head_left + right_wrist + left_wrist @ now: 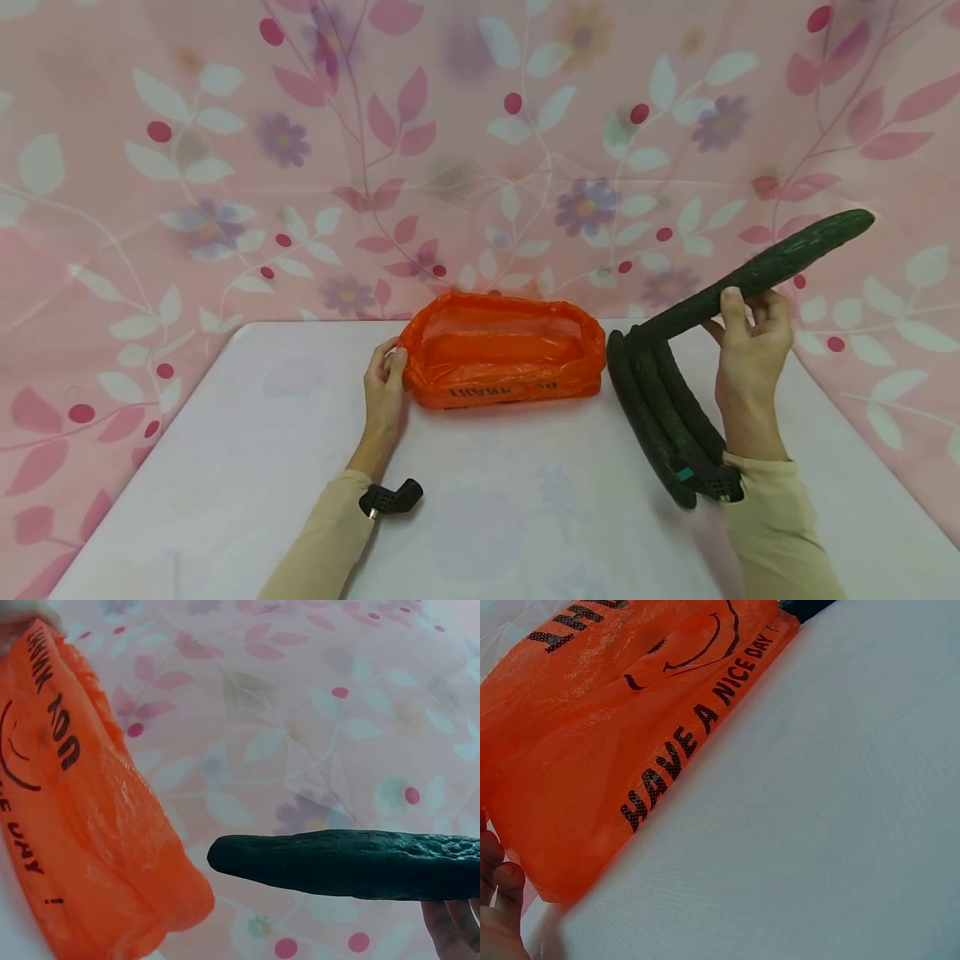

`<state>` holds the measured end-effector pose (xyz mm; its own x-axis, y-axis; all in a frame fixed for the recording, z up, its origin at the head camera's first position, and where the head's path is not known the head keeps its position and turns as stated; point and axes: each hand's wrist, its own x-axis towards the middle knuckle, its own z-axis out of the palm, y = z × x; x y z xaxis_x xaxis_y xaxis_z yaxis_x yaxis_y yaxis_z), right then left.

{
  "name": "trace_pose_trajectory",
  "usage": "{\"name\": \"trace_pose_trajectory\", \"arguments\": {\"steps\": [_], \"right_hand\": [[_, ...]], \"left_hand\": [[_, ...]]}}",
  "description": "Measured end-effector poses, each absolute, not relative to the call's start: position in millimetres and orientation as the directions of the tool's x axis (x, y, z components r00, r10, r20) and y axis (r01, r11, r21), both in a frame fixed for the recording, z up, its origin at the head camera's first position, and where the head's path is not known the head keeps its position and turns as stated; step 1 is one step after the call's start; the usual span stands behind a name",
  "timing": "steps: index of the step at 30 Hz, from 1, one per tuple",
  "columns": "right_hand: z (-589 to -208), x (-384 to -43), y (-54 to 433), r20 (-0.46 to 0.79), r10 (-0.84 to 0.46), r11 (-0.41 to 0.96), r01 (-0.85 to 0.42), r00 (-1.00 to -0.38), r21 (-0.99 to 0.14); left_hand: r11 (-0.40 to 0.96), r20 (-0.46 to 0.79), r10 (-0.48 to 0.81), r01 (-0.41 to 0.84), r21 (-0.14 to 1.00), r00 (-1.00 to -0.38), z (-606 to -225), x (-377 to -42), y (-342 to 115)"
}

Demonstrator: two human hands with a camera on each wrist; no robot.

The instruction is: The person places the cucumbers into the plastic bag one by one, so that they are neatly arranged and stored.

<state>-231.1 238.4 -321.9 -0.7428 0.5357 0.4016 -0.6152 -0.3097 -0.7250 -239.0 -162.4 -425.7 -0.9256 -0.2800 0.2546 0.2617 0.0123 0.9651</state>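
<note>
An orange plastic bag with black lettering stands on the table with its mouth held wide. My left hand grips the bag's left edge between thumb and fingers. Raised at the right, my right hand holds a long dark green cucumber around its middle. That cucumber slants, its far end up to the right and its lower end pointing left towards the bag. In the right wrist view, a gap shows between the cucumber tip and the bag. Three more cucumbers lie side by side below it.
The white table carries the bag near its back edge and the lying cucumbers at the right. A pink floral cloth hangs behind. Black cameras are strapped to the left wrist and the right wrist.
</note>
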Motion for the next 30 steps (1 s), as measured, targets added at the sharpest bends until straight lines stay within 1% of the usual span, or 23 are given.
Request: {"name": "trace_pose_trajectory", "arguments": {"steps": [4,8,13,19,24,30], "right_hand": [[-321.6,-233.8,233.2,0.399,0.534,-0.316,-0.614,-0.745,-0.723],[-320.7,-237.5,227.1,0.401,0.529,-0.331,-0.617,-0.748,-0.714],[-318.5,-240.8,220.4,0.395,0.521,-0.344,-0.61,-0.756,-0.714],[-318.3,-245.4,211.7,0.411,0.508,-0.358,-0.619,-0.757,-0.699],[-321.9,-247.4,204.7,0.423,0.477,-0.371,-0.613,-0.77,-0.698],[-328.9,-247.5,197.9,0.425,0.444,-0.356,-0.59,-0.789,-0.725]], "left_hand": [[0.012,0.247,-0.279,0.254,0.967,-0.928,-424.3,-239.1,-162.1],[0.011,0.266,-0.272,0.273,0.962,-0.925,-425.5,-241.6,-163.7],[-0.018,0.273,-0.288,0.29,0.957,-0.918,-438.2,-250.7,-167.7],[-0.001,0.298,-0.312,0.314,0.949,-0.902,-449.0,-258.6,-167.8],[-0.033,0.291,-0.304,0.315,0.949,-0.907,-446.1,-257.8,-167.8],[-0.023,0.273,-0.275,0.291,0.957,-0.922,-429.9,-244.5,-164.0]]}}
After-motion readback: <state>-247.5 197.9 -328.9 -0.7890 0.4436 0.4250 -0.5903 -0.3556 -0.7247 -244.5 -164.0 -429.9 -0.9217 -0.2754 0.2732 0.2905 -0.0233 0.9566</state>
